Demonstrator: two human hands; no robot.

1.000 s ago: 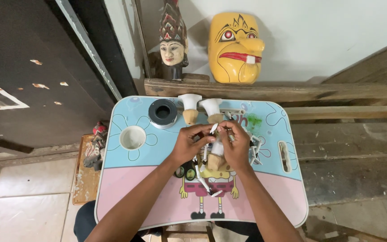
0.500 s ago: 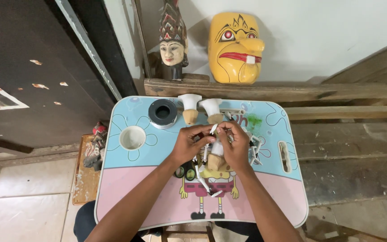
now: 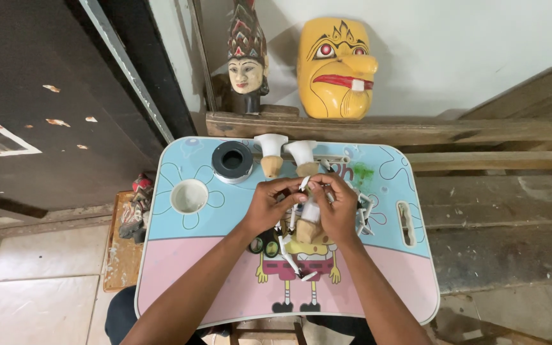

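Fingers point(image 3: 292, 191) of both hands are pinched together on a small wooden puppet figure with a white-painted upper part and thin white limbs point(image 3: 308, 220), which is held just above the middle of the worktop. It is gripped at its left side by the left hand point(image 3: 266, 207) and closed around from the right by the right hand point(image 3: 338, 207); a thin white piece is nipped between the fingertips of both at the top. The step in hand is judged to be fine fitting or adjusting of that piece on the figure, so a steady hold and small, careful finger movements are called for.

Beneath the hands lies the pink and light-blue cartoon-printed folding worktop point(image 3: 186, 262). Further off, a round white cup point(image 3: 189, 195) and a black round pot with a silver rim point(image 3: 232, 161) are set at its left, and 2 white-topped wooden pieces point(image 3: 271, 153) stand at the far edge. Beyond, a carved crowned head point(image 3: 246, 61) and a yellow wooden mask point(image 3: 336, 61) are leaned on a wooden ledge.
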